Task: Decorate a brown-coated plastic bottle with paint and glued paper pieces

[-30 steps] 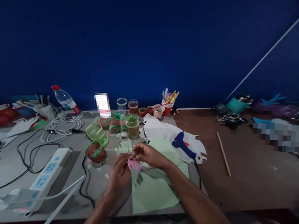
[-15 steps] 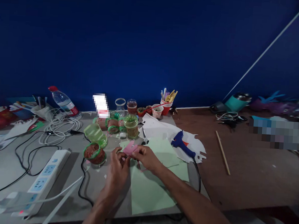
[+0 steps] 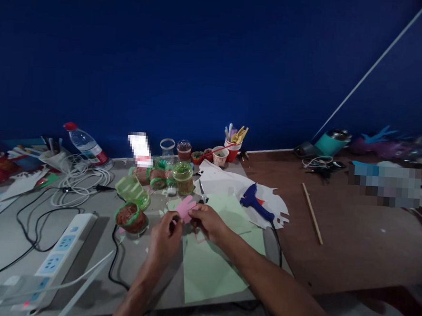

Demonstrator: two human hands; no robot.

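Between my two hands is a small pink paper cutout point(image 3: 185, 207) with rounded lobes along its top. My left hand point(image 3: 166, 234) pinches its lower left edge, thumb and fingertips together. On the other side, my right hand point(image 3: 210, 223) grips the right edge between thumb and fingers. Both hands are above the near edge of a light green paper sheet point(image 3: 220, 273), where a thin pink paper strip point(image 3: 199, 238) lies under my right hand. Left of my hands stands a brown cup with green trim point(image 3: 131, 217), and behind it a green clear plastic cup point(image 3: 133, 191) lies tilted.
A blue hot glue gun point(image 3: 256, 202) rests on white cut paper point(image 3: 224, 179). A power strip point(image 3: 64, 251) with cords lies left. Behind are a lidded clear cup point(image 3: 183, 178) and a red-capped bottle point(image 3: 88, 145). A wooden stick point(image 3: 312, 213) lies right.
The pink cutout has been turned up and spread, so its lobes now show. My left fingers have curled closer around its edge. The whole view has shifted slightly.
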